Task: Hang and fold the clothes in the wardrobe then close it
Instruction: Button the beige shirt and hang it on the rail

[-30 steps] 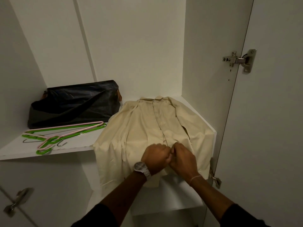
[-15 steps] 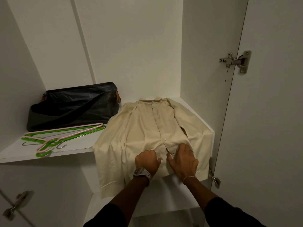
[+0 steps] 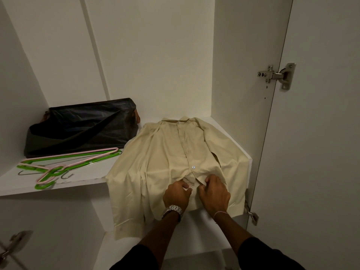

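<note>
A cream button-up shirt [image 3: 167, 152] lies face up on the right end of the white wardrobe shelf [image 3: 87, 172], collar toward the back wall, its lower part hanging over the shelf's front edge. My left hand [image 3: 176, 194], with a watch on the wrist, pinches the left side of the shirt's front placket near the hem. My right hand [image 3: 215, 192] pinches the right side of the placket just beside it. The two hands are a little apart, with the placket open between them.
A black bag [image 3: 81, 127] sits at the back left of the shelf. Green and pink hangers [image 3: 64, 162] lie in front of it. The open wardrobe door [image 3: 321, 152] with its hinge [image 3: 278, 75] stands at the right. A lower shelf [image 3: 194, 240] shows beneath.
My hands moved down the shirt front toward the hem and drew slightly apart. They were pressed together higher on the placket a second ago.
</note>
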